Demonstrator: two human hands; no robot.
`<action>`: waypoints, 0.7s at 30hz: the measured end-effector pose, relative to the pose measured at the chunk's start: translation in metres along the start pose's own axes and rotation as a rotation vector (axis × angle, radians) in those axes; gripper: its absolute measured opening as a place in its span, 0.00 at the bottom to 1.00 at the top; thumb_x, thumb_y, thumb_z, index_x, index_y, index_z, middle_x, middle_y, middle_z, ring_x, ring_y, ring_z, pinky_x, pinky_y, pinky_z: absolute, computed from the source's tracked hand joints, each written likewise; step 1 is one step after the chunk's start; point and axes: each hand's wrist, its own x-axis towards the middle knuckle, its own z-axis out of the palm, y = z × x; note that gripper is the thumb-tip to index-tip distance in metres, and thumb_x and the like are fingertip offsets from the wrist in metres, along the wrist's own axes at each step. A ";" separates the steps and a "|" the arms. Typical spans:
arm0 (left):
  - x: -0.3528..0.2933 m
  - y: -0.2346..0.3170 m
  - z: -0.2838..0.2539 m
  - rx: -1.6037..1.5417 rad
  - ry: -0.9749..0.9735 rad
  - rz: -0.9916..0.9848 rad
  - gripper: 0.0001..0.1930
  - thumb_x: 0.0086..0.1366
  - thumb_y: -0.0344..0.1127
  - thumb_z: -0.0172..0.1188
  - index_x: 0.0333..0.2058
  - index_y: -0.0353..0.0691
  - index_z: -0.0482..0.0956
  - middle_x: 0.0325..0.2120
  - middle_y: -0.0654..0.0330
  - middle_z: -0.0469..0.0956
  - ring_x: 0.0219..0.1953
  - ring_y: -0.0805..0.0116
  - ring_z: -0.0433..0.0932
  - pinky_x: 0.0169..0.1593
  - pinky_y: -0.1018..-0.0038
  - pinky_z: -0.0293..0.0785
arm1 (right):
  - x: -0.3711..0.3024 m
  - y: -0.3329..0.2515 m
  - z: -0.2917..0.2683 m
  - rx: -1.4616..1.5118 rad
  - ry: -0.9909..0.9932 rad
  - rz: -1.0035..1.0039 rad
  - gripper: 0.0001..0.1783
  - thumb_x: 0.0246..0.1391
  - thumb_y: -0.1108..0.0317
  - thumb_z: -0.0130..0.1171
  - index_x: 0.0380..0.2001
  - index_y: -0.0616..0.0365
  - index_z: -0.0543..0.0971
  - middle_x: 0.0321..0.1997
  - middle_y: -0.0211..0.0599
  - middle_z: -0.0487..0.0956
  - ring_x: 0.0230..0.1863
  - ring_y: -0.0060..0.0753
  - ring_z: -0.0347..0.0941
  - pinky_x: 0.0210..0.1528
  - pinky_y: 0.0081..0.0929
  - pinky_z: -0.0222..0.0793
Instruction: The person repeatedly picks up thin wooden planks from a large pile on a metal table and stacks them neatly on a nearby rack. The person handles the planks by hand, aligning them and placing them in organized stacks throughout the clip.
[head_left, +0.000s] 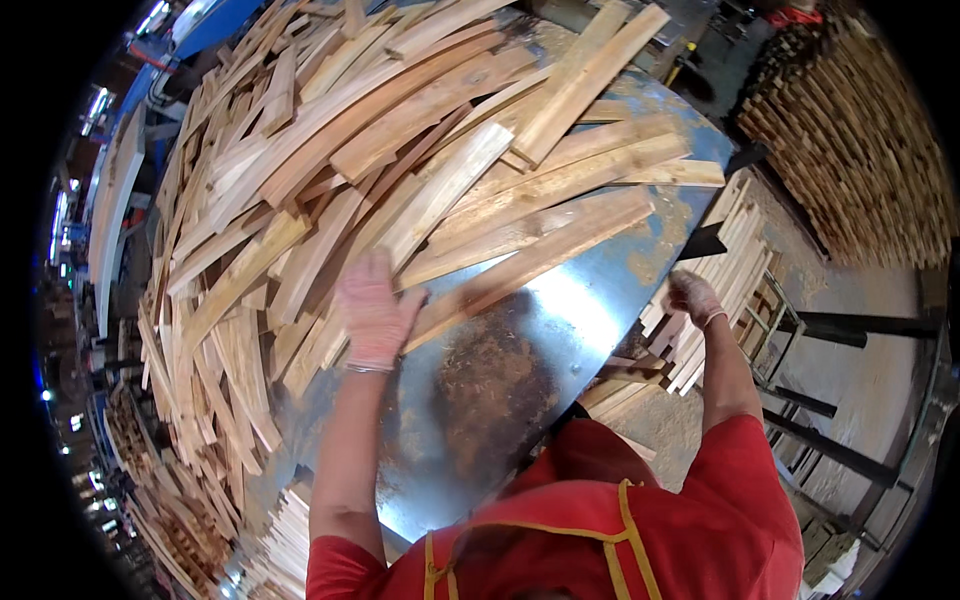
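My left hand point(375, 310), in a thin, pinkish glove, rests on the near edge of a loose pile of wooden strips point(400, 130). Its thumb is spread from the fingers, and one wooden strip point(530, 270) starts beside the thumb and runs off to the right. To the right, past the edge of the metal table point(560, 345), my gloved right hand point(695, 298) is over a stack of pale wooden strips point(735, 260). Its fingers are curled closed; whether anything is in them is hidden.
Sawdust point(495, 385) covers part of the metal tabletop. A large stack of wooden pieces point(850, 140) stands at the far right. Dark metal bars point(840, 450) of a rack stick out at right. More pale strips point(285, 540) lie at lower left.
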 end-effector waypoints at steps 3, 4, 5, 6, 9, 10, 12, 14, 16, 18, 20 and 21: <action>-0.011 0.046 -0.011 -0.011 -0.401 -0.017 0.47 0.52 0.58 0.75 0.66 0.39 0.70 0.55 0.47 0.78 0.57 0.45 0.75 0.64 0.52 0.67 | -0.022 -0.030 0.032 -0.963 -0.540 -0.302 0.08 0.59 0.69 0.65 0.36 0.64 0.85 0.29 0.37 0.85 0.22 0.36 0.78 0.28 0.37 0.75; -0.030 0.047 0.002 0.009 -0.297 0.035 0.48 0.52 0.59 0.75 0.67 0.40 0.70 0.53 0.47 0.79 0.56 0.46 0.76 0.63 0.52 0.69 | -0.035 -0.020 0.028 -0.572 -0.626 0.026 0.08 0.61 0.69 0.65 0.38 0.62 0.85 0.32 0.38 0.85 0.27 0.35 0.80 0.30 0.36 0.76; -0.054 0.044 0.023 0.050 -0.191 0.071 0.49 0.52 0.60 0.75 0.68 0.42 0.69 0.51 0.48 0.79 0.55 0.47 0.77 0.62 0.52 0.70 | -0.050 -0.016 0.029 -0.595 -0.771 -0.179 0.10 0.64 0.66 0.65 0.42 0.61 0.86 0.32 0.35 0.84 0.30 0.32 0.79 0.30 0.34 0.75; -0.071 0.044 0.037 0.027 -0.305 -0.015 0.46 0.55 0.58 0.73 0.69 0.43 0.69 0.51 0.48 0.80 0.53 0.47 0.78 0.60 0.53 0.72 | -0.066 -0.013 0.030 -0.592 -0.894 -0.389 0.12 0.68 0.62 0.64 0.46 0.59 0.87 0.32 0.33 0.83 0.32 0.29 0.77 0.30 0.31 0.73; -0.094 0.054 0.026 -0.093 -0.612 -0.114 0.40 0.63 0.54 0.67 0.70 0.43 0.69 0.51 0.48 0.81 0.48 0.45 0.81 0.54 0.52 0.77 | -0.180 -0.162 0.112 -0.155 -0.863 0.341 0.19 0.67 0.61 0.67 0.55 0.62 0.84 0.40 0.33 0.84 0.31 0.23 0.73 0.32 0.25 0.71; -0.103 0.060 0.010 -0.146 -0.711 -0.104 0.38 0.65 0.52 0.65 0.70 0.43 0.68 0.51 0.47 0.82 0.47 0.44 0.82 0.53 0.52 0.78 | -0.186 -0.175 0.129 -0.129 -0.857 0.053 0.20 0.67 0.61 0.67 0.56 0.63 0.84 0.40 0.32 0.84 0.34 0.24 0.75 0.36 0.26 0.73; -0.147 0.061 -0.021 -0.292 -0.754 -0.251 0.33 0.66 0.48 0.62 0.67 0.41 0.71 0.52 0.46 0.82 0.47 0.42 0.82 0.51 0.51 0.79 | -0.189 -0.208 0.176 -0.256 -0.694 -0.352 0.22 0.66 0.59 0.67 0.55 0.64 0.85 0.44 0.35 0.86 0.41 0.27 0.80 0.45 0.26 0.76; -0.216 0.059 -0.036 -0.353 -0.645 -0.309 0.30 0.67 0.45 0.59 0.65 0.41 0.73 0.52 0.45 0.82 0.47 0.41 0.82 0.49 0.50 0.80 | -0.180 -0.247 0.237 -0.454 -0.466 -0.675 0.23 0.64 0.60 0.67 0.57 0.63 0.84 0.51 0.42 0.87 0.50 0.37 0.83 0.54 0.31 0.77; -0.311 0.052 -0.028 -0.296 -0.404 -0.283 0.28 0.67 0.42 0.59 0.64 0.41 0.75 0.52 0.45 0.82 0.48 0.41 0.83 0.47 0.48 0.81 | -0.176 -0.272 0.300 -0.698 -0.341 -1.128 0.26 0.62 0.63 0.65 0.63 0.57 0.80 0.59 0.47 0.84 0.58 0.48 0.80 0.63 0.40 0.74; -0.370 0.050 -0.038 -0.415 -0.425 -0.753 0.23 0.66 0.39 0.59 0.59 0.39 0.79 0.52 0.48 0.82 0.51 0.43 0.82 0.53 0.50 0.80 | -0.172 -0.279 0.358 -1.033 -0.227 -1.515 0.29 0.62 0.64 0.62 0.67 0.51 0.77 0.63 0.48 0.81 0.63 0.52 0.77 0.70 0.46 0.68; -0.446 0.052 -0.046 -0.168 -0.190 -0.747 0.22 0.67 0.39 0.59 0.58 0.38 0.79 0.55 0.48 0.81 0.55 0.43 0.80 0.59 0.48 0.76 | -0.178 -0.277 0.413 -1.301 -0.156 -1.782 0.32 0.61 0.65 0.61 0.70 0.47 0.74 0.64 0.46 0.80 0.65 0.52 0.74 0.73 0.49 0.63; -0.485 0.054 -0.046 -0.044 -0.077 -0.735 0.22 0.67 0.39 0.60 0.57 0.38 0.79 0.56 0.48 0.80 0.57 0.43 0.79 0.62 0.47 0.74 | -0.185 -0.273 0.433 -1.428 -0.221 -1.691 0.33 0.61 0.66 0.61 0.70 0.46 0.73 0.64 0.46 0.80 0.66 0.52 0.74 0.74 0.50 0.61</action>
